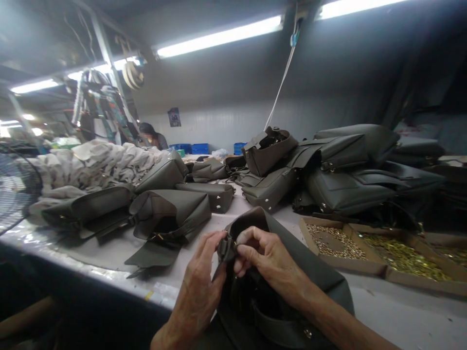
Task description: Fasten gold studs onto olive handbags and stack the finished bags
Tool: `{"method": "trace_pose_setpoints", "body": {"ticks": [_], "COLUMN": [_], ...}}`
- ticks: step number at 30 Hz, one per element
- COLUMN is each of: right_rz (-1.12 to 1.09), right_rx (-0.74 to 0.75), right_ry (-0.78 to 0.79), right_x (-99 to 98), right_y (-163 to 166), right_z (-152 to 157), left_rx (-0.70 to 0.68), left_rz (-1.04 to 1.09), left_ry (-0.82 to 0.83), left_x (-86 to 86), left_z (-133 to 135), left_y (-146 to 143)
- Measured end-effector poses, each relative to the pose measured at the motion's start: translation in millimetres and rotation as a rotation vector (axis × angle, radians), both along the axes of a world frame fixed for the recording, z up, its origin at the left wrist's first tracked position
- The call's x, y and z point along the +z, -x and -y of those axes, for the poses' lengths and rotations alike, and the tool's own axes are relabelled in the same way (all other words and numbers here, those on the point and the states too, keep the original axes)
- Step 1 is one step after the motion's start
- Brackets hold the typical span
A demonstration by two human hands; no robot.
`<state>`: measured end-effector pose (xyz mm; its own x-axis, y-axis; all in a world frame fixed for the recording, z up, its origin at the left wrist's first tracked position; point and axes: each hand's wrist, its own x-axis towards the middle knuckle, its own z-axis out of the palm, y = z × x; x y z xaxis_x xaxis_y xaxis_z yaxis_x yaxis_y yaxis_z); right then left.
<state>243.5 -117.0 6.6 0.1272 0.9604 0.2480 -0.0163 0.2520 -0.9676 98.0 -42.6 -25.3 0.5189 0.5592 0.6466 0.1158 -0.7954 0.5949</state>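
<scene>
A dark grey-green bag (314, 262) lies in front of me with its mouth facing up, at the table's near side. My left hand (199, 279) is closed on the folded edge of this bag, thumb below and fingers above. Beside it, my right hand (268, 257) pinches at the same spot, thumb against forefinger. A small gold-coloured glint shows at those fingertips, but the piece itself is too small to make out. Lower down, a metal stud (307, 333) shows on the bag near a strap.
Cardboard trays of small metal parts (333, 241) and gold-coloured pieces (404, 255) stand at right. Several similar bags (171, 214) lie at left, with more piled (350, 184) behind the trays. Pale cloth (98, 163) is heaped at far left beside a fan (16, 192). A person (153, 136) is farther back.
</scene>
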Motion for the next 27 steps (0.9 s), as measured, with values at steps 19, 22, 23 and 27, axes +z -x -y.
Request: {"method": "trace_pose_setpoints", "body": {"ticks": [19,22,23,27], "right_rz": [0.252,0.287,0.295,0.361], "right_rx": [-0.084,-0.095,-0.097,-0.117], "right_ry": [-0.118,-0.121,-0.134,-0.201], "right_x": [-1.6,-7.0,-8.5,-10.2], "right_y": [-17,-20,-21,-20], "right_z": [-6,-8,-8,-9], "left_rx": [0.225,0.198,0.194,0.192], "left_rz": [0.261,0.259,0.25,0.236], "left_ry": [0.092,0.149,0.182,0.357], "left_x": [-14.5,-6.6,-4.5,1.7], "left_z": [-25,-26,-26,-22], "left_y": [-25,-31,-32,-29]}}
